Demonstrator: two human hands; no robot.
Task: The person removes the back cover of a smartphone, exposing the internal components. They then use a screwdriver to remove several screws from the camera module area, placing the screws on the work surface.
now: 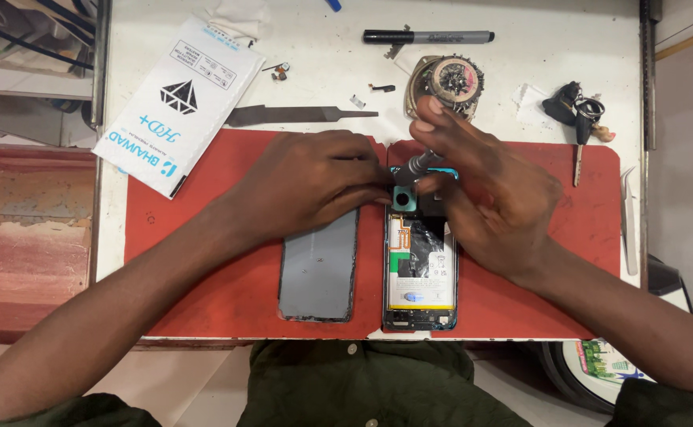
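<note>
Right hand (pixel 489 198): fingertips pinched around a grey-handled screwdriver (pixel 422 164), tip pointing down into the top end of the opened phone (pixel 419 269). Left hand (pixel 315 182): fingers drawn together, tips pressing at a small teal camera frame (pixel 404 198) at the phone's upper left corner; whether they grip it or only steady it cannot be told. The phone lies face down on the red work mat (pixel 520 300), just in front of the person, between both hands. Its back cover (pixel 319 269) is already off and lies flat on the mat just to the left, so the opening stage reads as complete. The battery (pixel 419 273) with its white and yellow label sits in place, and the lower end of the body looks untouched. Judgement: work is at the upper section, early to middle of disassembly; the screw itself is hidden by the fingers. Farther out on the white bench (pixel 520 55): a flat metal file (pixel 299 115), a black marker (pixel 429 36), a round parts dish (pixel 453 79), keys (pixel 577 111), tweezers (pixel 628 221) at the right edge, a white printed packet (pixel 180 103) at the left.
</note>
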